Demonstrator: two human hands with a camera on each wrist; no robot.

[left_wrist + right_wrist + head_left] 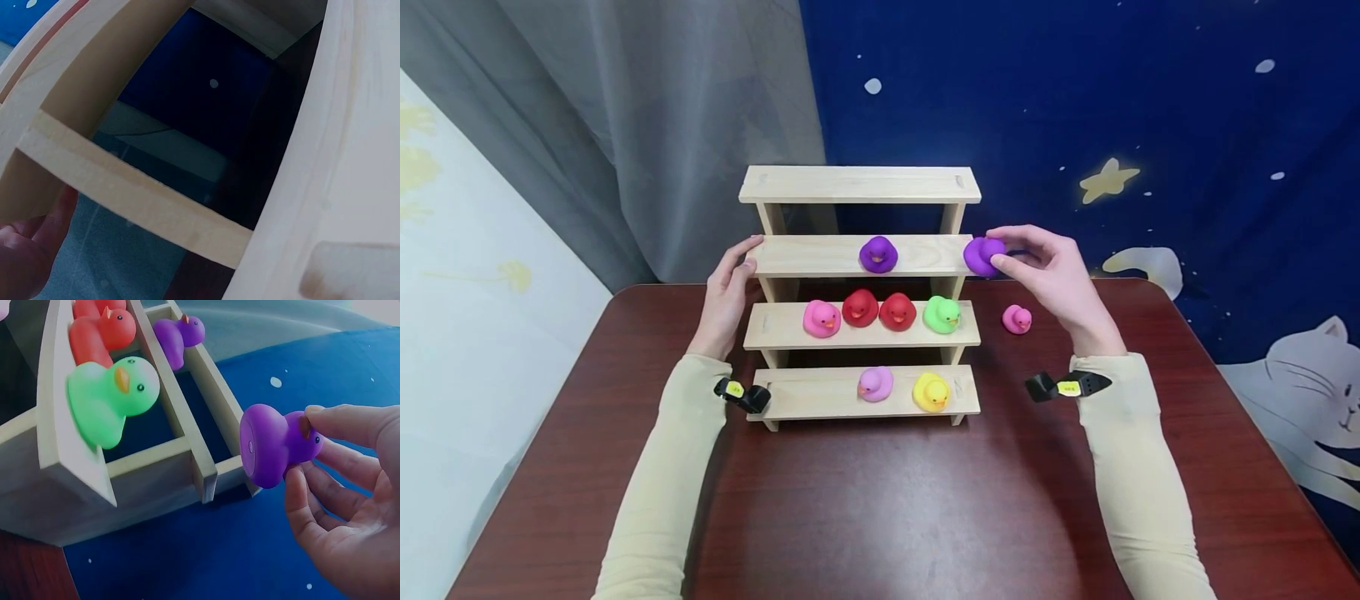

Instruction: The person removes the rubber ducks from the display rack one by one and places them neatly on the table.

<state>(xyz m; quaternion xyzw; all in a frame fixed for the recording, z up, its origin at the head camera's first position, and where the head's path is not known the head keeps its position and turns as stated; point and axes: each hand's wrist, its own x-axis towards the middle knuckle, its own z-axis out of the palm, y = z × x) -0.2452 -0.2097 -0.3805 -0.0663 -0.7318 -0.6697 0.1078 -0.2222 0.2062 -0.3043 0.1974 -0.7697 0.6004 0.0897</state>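
A purple rubber duck (979,255) is pinched by its head between the thumb and fingers of my right hand (1051,279). It hangs beside the right end of the second tier from the top, its flat base turned sideways in the right wrist view. My left hand (722,296) holds the left end of that same tier on the stepped wooden shelf (808,255). Another purple duck (878,254) sits upright on this tier. Below it stand a pink duck (822,319), two red ducks (860,307) and a green duck (109,403).
On the lowest tier sit a lilac duck (876,383) and a yellow duck (932,392). A small pink duck (1017,319) stands on the dark wooden table (925,500), right of the shelf. Behind hang a grey curtain (685,100) and a blue starry cloth (1000,100).
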